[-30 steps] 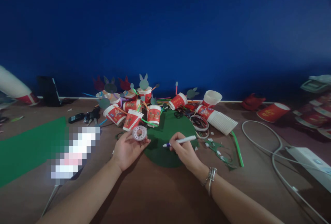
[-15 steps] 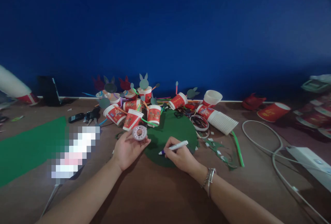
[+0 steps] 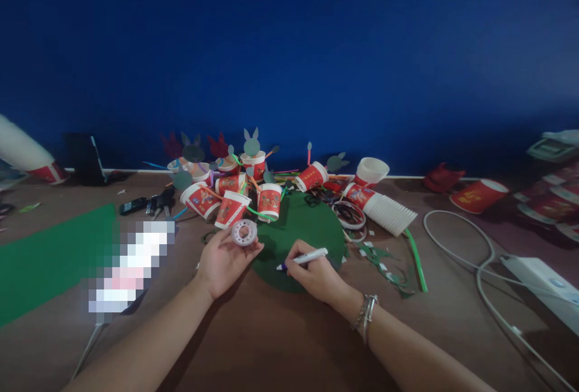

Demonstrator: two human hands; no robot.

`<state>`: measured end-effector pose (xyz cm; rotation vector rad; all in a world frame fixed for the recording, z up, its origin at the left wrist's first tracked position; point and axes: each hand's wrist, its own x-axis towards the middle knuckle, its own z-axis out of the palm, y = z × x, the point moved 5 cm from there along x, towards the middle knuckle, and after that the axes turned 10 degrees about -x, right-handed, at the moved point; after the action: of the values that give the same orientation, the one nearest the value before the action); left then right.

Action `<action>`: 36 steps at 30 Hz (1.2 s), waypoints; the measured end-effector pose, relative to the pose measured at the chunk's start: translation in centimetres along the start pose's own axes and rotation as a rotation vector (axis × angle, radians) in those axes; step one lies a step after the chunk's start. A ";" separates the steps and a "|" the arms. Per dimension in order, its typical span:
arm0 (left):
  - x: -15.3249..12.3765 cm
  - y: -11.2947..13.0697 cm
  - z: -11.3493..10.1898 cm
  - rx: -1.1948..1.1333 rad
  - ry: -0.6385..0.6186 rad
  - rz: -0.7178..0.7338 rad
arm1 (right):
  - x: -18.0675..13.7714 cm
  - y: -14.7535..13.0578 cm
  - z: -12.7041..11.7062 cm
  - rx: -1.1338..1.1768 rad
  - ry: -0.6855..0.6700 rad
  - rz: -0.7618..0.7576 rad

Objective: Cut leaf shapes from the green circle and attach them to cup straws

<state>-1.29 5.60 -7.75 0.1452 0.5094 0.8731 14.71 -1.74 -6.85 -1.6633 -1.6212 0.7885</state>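
Observation:
My left hand (image 3: 222, 262) is turned palm up and holds a whitish ring that looks like a tape roll (image 3: 236, 234), its spoked core facing me. A white marker (image 3: 313, 256) with a purple end is gripped in my right hand (image 3: 312, 272), its purple end pointing left and down. Beneath that hand lies a round piece of dark green paper (image 3: 312, 220) on the brown table. Whether the tip touches the paper I cannot tell. Red paper cups (image 3: 231, 211) with straws and cut-out animal heads crowd the paper's far left edge.
Stacked cups (image 3: 386, 211) lie to the right, near green paper scraps (image 3: 384, 268) and a green straw (image 3: 416, 262). A looped cable (image 3: 480, 271) and a power strip (image 3: 543, 289) are farther right. On the left are a green sheet (image 3: 54, 259), keys (image 3: 163, 202) and a bright blurred-out device (image 3: 131, 271).
The marker in my right hand has shifted very slightly left. My left hand and the tape roll have stayed in place.

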 end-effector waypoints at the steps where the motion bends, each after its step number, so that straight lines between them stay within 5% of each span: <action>1: 0.0 0.0 0.0 0.001 0.001 -0.001 | 0.0 0.0 0.0 0.000 -0.005 0.000; 36: -0.2 0.0 0.2 -0.004 0.000 0.008 | 0.0 0.1 -0.3 0.014 0.039 0.028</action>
<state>-1.26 5.47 -7.57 0.1440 0.5078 0.8820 14.96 -1.80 -6.74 -1.6851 -1.5655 0.7755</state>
